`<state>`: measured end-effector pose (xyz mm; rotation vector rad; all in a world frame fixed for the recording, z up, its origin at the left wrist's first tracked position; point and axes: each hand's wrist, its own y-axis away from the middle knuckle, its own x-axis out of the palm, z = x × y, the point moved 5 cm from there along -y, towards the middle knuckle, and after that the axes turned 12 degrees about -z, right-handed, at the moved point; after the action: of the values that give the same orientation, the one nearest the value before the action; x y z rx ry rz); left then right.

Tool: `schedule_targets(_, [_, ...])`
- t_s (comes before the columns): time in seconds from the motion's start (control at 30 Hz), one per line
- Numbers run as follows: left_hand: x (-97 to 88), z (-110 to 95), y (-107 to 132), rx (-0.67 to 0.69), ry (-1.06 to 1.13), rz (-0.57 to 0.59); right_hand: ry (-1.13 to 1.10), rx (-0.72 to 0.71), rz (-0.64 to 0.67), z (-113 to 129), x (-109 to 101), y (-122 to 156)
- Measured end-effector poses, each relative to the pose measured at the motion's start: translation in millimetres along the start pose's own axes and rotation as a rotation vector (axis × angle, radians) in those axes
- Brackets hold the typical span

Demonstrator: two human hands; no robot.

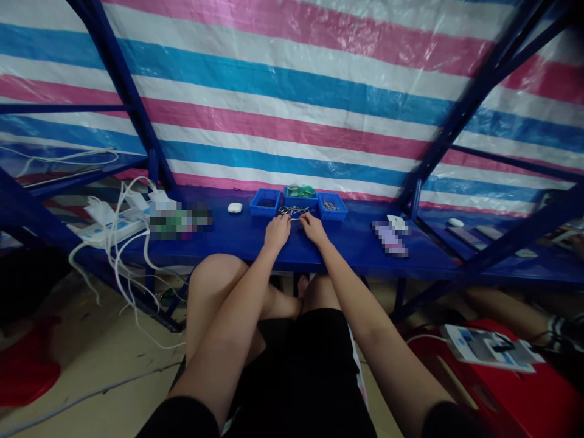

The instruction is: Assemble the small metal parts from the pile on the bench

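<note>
My left hand (277,232) is over the blue table, its fingers curled together at the near left side of a pile of thin, shiny metal pieces (298,210). Across from it, my right hand (314,229) has thumb and fingers drawn into a pinch at the pile's near right side. Whatever either hand grips is too small to make out. Behind the pile stand a blue bin with dark small parts (265,202), a blue bin with green plastic-wrapped contents (301,193) and a blue bin with small silvery parts (332,205).
A white earbud case (235,208) lies left of the bins. Further left, a power strip (114,231) trails white cables. A purple object (390,237) lies on the right. Blue metal posts (415,176) frame the table (219,234); a striped tarp (292,115) hangs behind.
</note>
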<state>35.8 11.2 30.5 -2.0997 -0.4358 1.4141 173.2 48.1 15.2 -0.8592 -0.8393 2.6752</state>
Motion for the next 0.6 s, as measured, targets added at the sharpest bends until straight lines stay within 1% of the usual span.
schedule_targets(0.2, [1.8,0.6,-0.4,0.017,0.007,0.010,-0.011,-0.012,-0.006,2.8,-0.9,0.7])
schedule_targets(0.4, [0.3,-0.5,0.0,-0.007,-0.036,0.011,0.002,-0.037,0.000,4.1,-1.0,0.4])
schedule_targets(0.6, [3.1,-0.2,-0.3,0.007,-0.018,-0.001,-0.007,0.026,-0.005,1.3,-1.9,0.9])
